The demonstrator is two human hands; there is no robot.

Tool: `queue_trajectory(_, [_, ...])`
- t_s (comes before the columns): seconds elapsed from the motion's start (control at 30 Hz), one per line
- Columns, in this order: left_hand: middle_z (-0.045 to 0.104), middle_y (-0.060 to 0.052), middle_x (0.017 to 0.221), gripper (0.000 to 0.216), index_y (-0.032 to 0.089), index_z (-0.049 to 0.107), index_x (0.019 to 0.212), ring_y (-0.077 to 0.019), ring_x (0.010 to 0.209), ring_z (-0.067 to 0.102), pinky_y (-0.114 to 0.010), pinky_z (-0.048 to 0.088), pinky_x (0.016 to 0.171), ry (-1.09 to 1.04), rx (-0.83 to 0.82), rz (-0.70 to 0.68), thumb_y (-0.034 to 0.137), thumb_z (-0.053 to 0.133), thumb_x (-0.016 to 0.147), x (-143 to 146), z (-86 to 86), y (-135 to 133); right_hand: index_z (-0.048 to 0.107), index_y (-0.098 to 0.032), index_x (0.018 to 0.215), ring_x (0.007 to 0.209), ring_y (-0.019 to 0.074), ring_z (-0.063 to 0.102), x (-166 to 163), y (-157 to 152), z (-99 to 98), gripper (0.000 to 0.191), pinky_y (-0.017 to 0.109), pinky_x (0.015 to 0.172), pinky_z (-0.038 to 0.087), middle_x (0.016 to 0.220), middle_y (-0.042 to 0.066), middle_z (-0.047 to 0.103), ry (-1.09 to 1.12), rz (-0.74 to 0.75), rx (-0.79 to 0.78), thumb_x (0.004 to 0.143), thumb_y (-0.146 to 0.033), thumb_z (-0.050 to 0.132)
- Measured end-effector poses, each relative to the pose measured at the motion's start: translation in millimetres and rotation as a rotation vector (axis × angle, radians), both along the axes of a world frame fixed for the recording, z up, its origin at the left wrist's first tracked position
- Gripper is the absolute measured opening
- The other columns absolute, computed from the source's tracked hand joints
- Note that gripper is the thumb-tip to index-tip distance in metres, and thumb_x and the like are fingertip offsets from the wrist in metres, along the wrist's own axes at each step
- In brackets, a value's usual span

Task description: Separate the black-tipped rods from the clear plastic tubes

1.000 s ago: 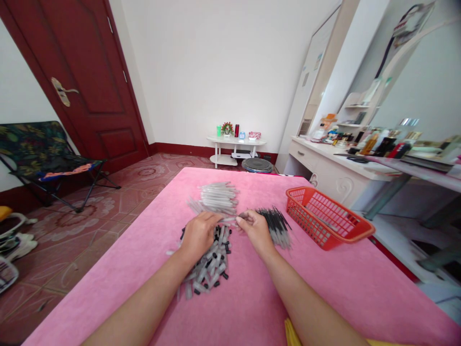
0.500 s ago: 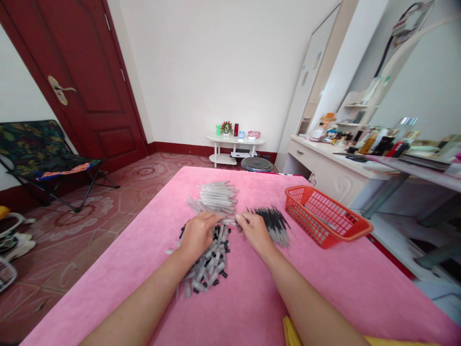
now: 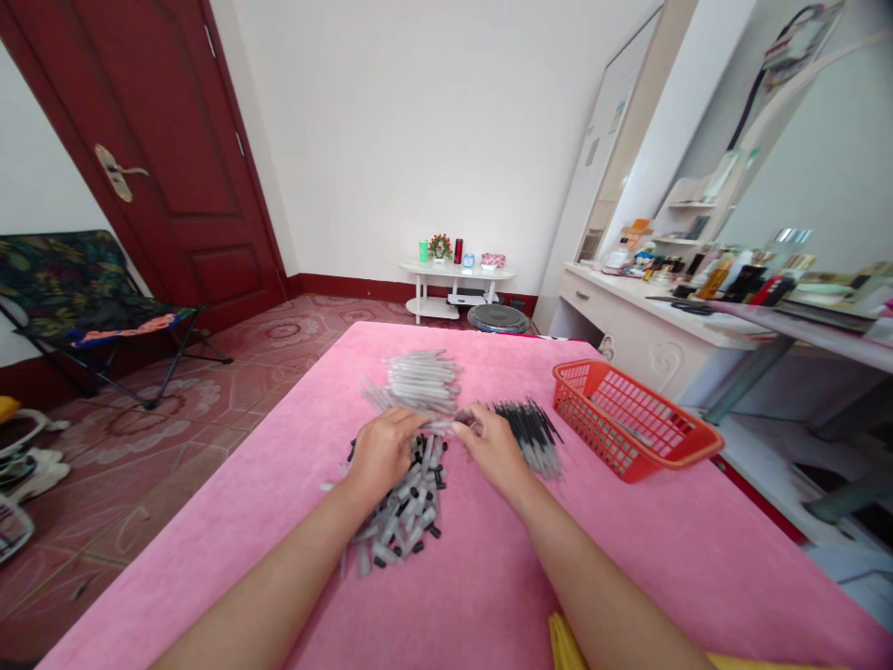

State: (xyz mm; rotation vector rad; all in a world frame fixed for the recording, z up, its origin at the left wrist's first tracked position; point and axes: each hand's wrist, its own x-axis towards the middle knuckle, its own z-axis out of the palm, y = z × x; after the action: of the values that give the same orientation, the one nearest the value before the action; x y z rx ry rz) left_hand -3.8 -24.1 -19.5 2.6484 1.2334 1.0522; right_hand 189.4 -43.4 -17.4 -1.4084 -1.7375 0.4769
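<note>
We're sitting at the pink table, and all the stock is lying in the middle of it. The red basket is sitting far right, well apart from both hands. Something pale is lying in it, but it's too blurred to name.

Three piles:
- clear tubes, stacked far centre, just beyond the fingertips
- short grey and black pieces, heaped near left, running under the left wrist
- black refills, fanned out right of centre, between the right hand and the basket

The left hand is resting on the far end of the short-piece heap with its fingers curled. The right hand is lying just beside the refills, its fingers pinching inward. Both hands are meeting on one clear tube, which is lying level between them at the near edge of the tube stack. Each hand is gripping one end.

Our read is that we're in a fitting step, with the two hands working a part at that tube. What's going into it is too small to tell.

Whatever move follows is going to call for holding the tube level and steady in the left fingers, keeping the right pinch lined up with the tube's axis, and keeping both wrists from scattering the piles.
</note>
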Motion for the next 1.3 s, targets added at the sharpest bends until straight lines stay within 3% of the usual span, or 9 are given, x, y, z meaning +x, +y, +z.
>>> queue_trajectory(0.17, [0.066,-0.004,0.095,0.045,0.023,0.063,0.105,-0.0194,0.09,0.057,-0.029,0.045,0.078,0.0,0.009,-0.021,0.0,0.043,0.072,-1,-0.6,1,0.057,-0.017,0.062,0.055,0.0127,0.051,0,0,0.0,0.04,0.021,0.052,0.032,0.055,0.0,0.057,-0.037,-0.022,-0.069,0.088,-0.042,0.039])
queue_trajectory(0.3, [0.065,-0.004,0.096,0.046,0.023,0.063,0.106,-0.0194,0.091,0.057,-0.029,0.045,0.078,-0.013,0.007,-0.025,-0.001,0.043,0.071,-1,-1.1,2,0.06,-0.017,0.071,0.059,0.0122,0.052,1,2,-1.3,0.026,0.02,0.053,0.032,0.063,0.0,0.06,-0.004,-0.025,-0.01,0.082,-0.039,0.051])
queue_trajectory(0.43, [0.065,-0.004,0.095,0.044,0.023,0.063,0.105,-0.0192,0.09,0.057,-0.029,0.045,0.077,-0.01,0.011,-0.036,0.0,0.043,0.073,-1,-0.6,2,0.057,-0.017,0.058,0.052,0.012,0.05,2,2,-0.9,0.043,0.021,0.051,0.031,0.052,0.0,0.055,-0.025,-0.029,-0.062,0.087,-0.042,0.039])
queue_trajectory(0.6, [0.065,-0.004,0.097,0.046,0.023,0.062,0.106,-0.0193,0.091,0.057,-0.03,0.045,0.078,-0.009,0.011,-0.038,-0.001,0.043,0.072,-1,0.2,1,0.06,-0.017,0.073,0.059,0.0126,0.055,0,3,-0.9,0.022,0.02,0.053,0.036,0.066,0.0,0.063,0.06,0.003,-0.018,0.079,-0.037,0.054])
queue_trajectory(0.73, [0.065,-0.004,0.097,0.048,0.023,0.062,0.107,-0.0189,0.091,0.057,-0.03,0.045,0.078,0.001,0.019,-0.082,-0.002,0.043,0.071,-1,0.1,0,0.053,-0.017,0.057,0.044,0.0114,0.051,-2,3,-5.0,0.043,0.021,0.047,0.035,0.048,-0.001,0.055,0.106,0.043,-0.156,0.086,-0.046,0.04])
queue_trajectory(0.87, [0.066,-0.004,0.095,0.042,0.022,0.063,0.103,-0.0189,0.09,0.057,-0.031,0.045,0.08,-0.063,0.039,-0.02,0.0,0.044,0.074,-4,-0.5,4,0.055,-0.017,0.061,0.039,0.0116,0.05,0,5,-12.0,0.049,0.022,0.042,0.035,0.05,0.0,0.056,0.217,0.041,-0.243,0.088,-0.05,0.03])
queue_trajectory(1.07, [0.066,-0.004,0.097,0.028,0.021,0.063,0.101,-0.0188,0.092,0.058,-0.031,0.046,0.081,-0.19,0.045,0.106,0.011,0.047,0.08,-13,0.7,11,0.06,-0.016,0.079,0.052,0.0114,0.054,-3,5,-12.1,0.016,0.021,0.049,0.039,0.072,0.002,0.064,0.189,-0.037,-0.05,0.078,-0.03,0.051])
queue_trajectory(1.17, [0.066,-0.004,0.095,0.033,0.021,0.063,0.101,-0.0185,0.091,0.058,-0.031,0.046,0.081,-0.141,0.042,0.061,0.007,0.046,0.078,-11,1.6,9,0.057,-0.018,0.101,0.059,0.0115,0.055,-10,1,-5.0,0.027,0.022,0.055,0.041,0.085,0.002,0.065,0.219,-0.035,0.038,0.076,-0.027,0.054])
queue_trajectory(1.3, [0.065,-0.005,0.096,0.046,0.021,0.063,0.104,-0.0187,0.093,0.057,-0.031,0.045,0.081,-0.058,0.048,-0.004,-0.002,0.042,0.071,-6,2.5,3,0.061,-0.018,0.087,0.067,0.0135,0.055,-14,-3,-0.3,0.014,0.023,0.062,0.04,0.079,0.002,0.064,0.123,-0.031,0.096,0.077,-0.024,0.053])
